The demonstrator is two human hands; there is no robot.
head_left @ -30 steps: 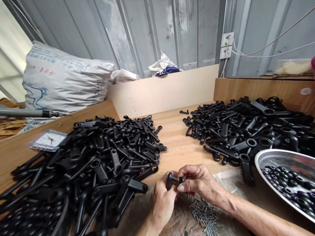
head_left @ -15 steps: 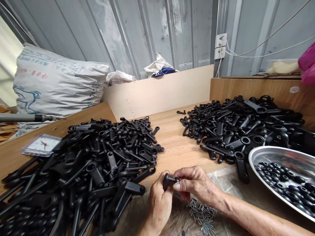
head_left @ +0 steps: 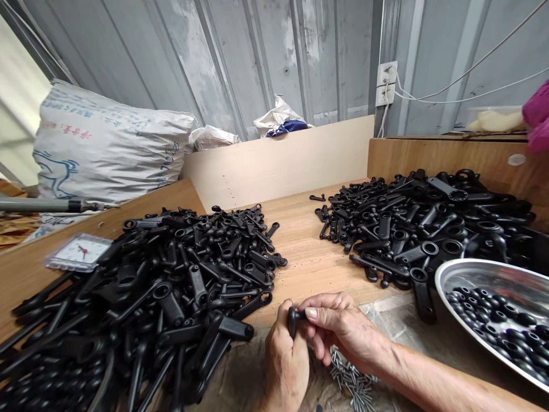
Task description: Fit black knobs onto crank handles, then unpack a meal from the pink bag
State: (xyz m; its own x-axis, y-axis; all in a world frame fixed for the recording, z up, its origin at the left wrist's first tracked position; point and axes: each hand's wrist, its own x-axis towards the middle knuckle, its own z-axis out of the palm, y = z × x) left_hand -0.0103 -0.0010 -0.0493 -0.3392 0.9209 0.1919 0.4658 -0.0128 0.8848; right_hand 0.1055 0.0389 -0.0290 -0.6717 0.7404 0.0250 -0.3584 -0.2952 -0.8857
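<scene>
My left hand (head_left: 283,357) is closed around a black plastic crank handle (head_left: 293,322), whose rounded end shows above the thumb. The rest of the handle is hidden in the palm. From the right, my right hand (head_left: 349,326) pinches the narrow end of the same piece between thumb and forefinger. Its other fingers are curled below, and whatever lies under the thumb cannot be made out. Just beneath the right hand, a small heap of metal screws (head_left: 354,380) lies on the plastic sheet (head_left: 397,317).
A large pile of black crank handles (head_left: 197,280) lies left, another pile (head_left: 398,223) right. A metal bowl (head_left: 446,272) of black knobs (head_left: 510,332) stands at the right. A clock (head_left: 79,252), a screwdriver-like tool (head_left: 47,205) and a white sack (head_left: 111,143) are left.
My right thumb and forefinger have moved over the handle's small end, which showed before. The piece has turned slightly in my hands. The whole view has shifted a little.
</scene>
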